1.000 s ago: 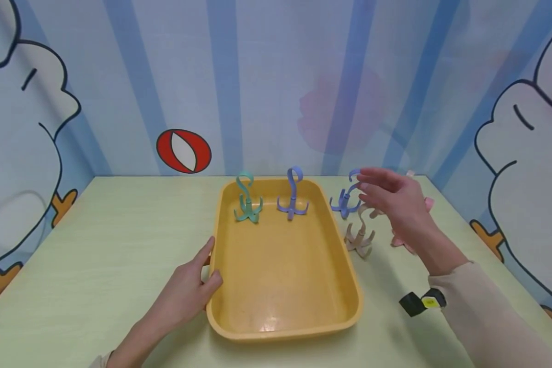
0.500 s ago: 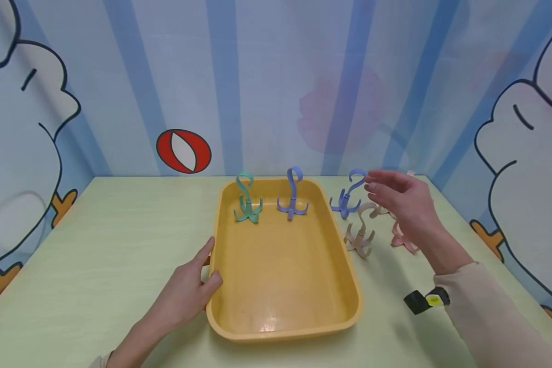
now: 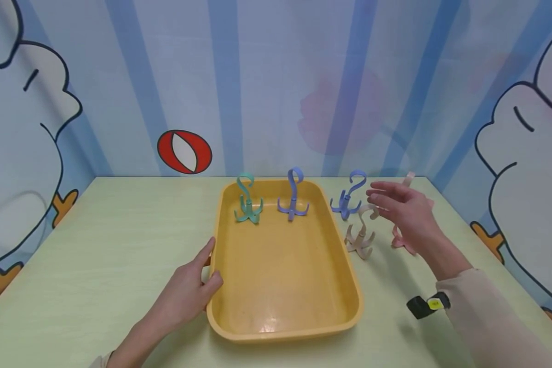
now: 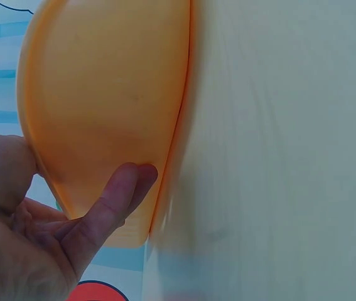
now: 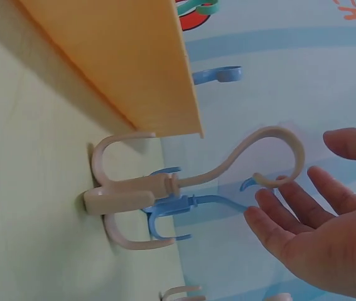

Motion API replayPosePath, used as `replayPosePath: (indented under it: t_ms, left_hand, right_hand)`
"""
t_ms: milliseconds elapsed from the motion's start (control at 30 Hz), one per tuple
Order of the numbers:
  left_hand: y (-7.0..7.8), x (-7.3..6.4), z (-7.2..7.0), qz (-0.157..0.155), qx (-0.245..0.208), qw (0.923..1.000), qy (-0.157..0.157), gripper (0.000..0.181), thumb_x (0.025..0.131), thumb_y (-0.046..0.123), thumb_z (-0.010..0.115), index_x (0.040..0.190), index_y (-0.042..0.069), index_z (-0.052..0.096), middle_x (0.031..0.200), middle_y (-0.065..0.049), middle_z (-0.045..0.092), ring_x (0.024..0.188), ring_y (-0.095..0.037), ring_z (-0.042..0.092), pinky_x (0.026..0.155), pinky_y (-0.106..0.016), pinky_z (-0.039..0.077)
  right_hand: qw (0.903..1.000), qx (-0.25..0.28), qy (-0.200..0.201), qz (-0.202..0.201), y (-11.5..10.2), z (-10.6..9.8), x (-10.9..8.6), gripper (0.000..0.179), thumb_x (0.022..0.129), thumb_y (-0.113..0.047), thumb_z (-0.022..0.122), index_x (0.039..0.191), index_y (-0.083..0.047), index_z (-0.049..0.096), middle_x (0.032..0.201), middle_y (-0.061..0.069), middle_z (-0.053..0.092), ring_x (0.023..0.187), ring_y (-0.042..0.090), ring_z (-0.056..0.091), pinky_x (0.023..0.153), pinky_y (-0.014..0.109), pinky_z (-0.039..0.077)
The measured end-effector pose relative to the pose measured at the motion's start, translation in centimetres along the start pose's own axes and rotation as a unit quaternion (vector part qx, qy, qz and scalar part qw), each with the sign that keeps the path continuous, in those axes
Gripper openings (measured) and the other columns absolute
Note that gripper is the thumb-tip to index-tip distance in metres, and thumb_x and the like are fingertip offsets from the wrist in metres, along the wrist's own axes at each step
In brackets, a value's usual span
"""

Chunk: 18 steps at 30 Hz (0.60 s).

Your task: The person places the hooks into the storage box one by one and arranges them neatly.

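In the head view my left hand (image 3: 190, 289) grips the left rim of the yellow tray (image 3: 282, 336), thumb over the rim and fingers along the outer wall. A green claw hook (image 3: 248, 208) and a purple claw hook (image 3: 293, 204) stand upright at the tray's far end. My right hand (image 3: 409, 212) hovers right of the tray with fingers loosely extended, holding nothing. In the right wrist view its fingers are close to the curled top of a beige claw hook (image 5: 137, 188); whether they touch cannot be told. Behind that stands a blue claw hook (image 3: 346, 204).
Pink hook parts (image 3: 402, 243) show beneath my right hand, partly hidden by it. Another pale pink hook tip (image 3: 408, 178) rises behind the hand. The pale green table (image 3: 147, 220) meets a printed blue-striped backdrop (image 3: 267, 102) at its far edge.
My right hand has moved right and slightly nearer to me, away from the blue hook, uncovering its curled top. My left hand and the tray have stayed in place.
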State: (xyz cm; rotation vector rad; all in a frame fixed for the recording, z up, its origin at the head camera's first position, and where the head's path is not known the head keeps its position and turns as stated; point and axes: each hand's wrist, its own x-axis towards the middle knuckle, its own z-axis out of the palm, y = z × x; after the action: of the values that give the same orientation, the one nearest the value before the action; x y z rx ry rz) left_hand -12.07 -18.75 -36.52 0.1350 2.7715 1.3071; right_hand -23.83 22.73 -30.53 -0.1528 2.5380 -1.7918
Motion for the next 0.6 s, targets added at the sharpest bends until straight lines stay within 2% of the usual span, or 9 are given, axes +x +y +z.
replayPosePath:
  t_ms: [233, 400, 467, 600]
  left_hand:
    - [0.0, 0.0, 0.0, -0.004, 0.001, 1.0000, 0.001, 0.077, 0.100, 0.015, 0.053, 0.169, 0.006, 0.020, 0.153, -0.028, 0.054, 0.067, -0.011, 0.069, 0.058, -0.023, 0.058]
    - [0.0, -0.1, 0.0, -0.006, -0.001, 1.0000, 0.002, 0.077, 0.100, 0.015, 0.053, 0.169, 0.006, 0.020, 0.153, -0.028, 0.055, 0.067, -0.010, 0.069, 0.058, -0.023, 0.058]
    - [0.0, -0.1, 0.0, -0.006, -0.005, 1.0000, 0.001, 0.077, 0.100, 0.015, 0.052, 0.169, 0.007, 0.020, 0.154, -0.028, 0.054, 0.067, -0.011, 0.069, 0.058, -0.023, 0.058]
    - [0.0, -0.1, 0.0, -0.005, -0.009, 1.0000, 0.001, 0.077, 0.100, 0.014, 0.052, 0.169, 0.007, 0.020, 0.154, -0.028, 0.054, 0.067, -0.011, 0.069, 0.058, -0.024, 0.058]
  right_hand:
    - [0.9994, -0.013, -0.032, -0.006, 1.2, 0.1, 0.3, 0.061, 0.105, -0.037, 0.064, 0.157, -0.008, 0.049, 0.146, 0.004, 0.066, 0.117, -0.002, 0.068, 0.102, 0.023, 0.055]
    - [0.9979, -0.017, -0.060, -0.014, 1.9, 0.0, 0.2, 0.062, 0.103, -0.038, 0.067, 0.155, -0.008, 0.051, 0.148, 0.009, 0.065, 0.115, -0.003, 0.069, 0.100, 0.023, 0.057]
    - [0.9971, -0.029, -0.070, -0.013, 2.2, 0.0, 0.3, 0.063, 0.102, -0.040, 0.068, 0.155, -0.009, 0.051, 0.151, 0.012, 0.062, 0.113, -0.005, 0.069, 0.106, 0.033, 0.057]
    - [0.9949, -0.058, -0.081, -0.013, 2.7, 0.0, 0.5, 0.061, 0.101, -0.044, 0.068, 0.153, -0.013, 0.055, 0.151, 0.013, 0.061, 0.114, -0.004, 0.067, 0.115, 0.058, 0.048]
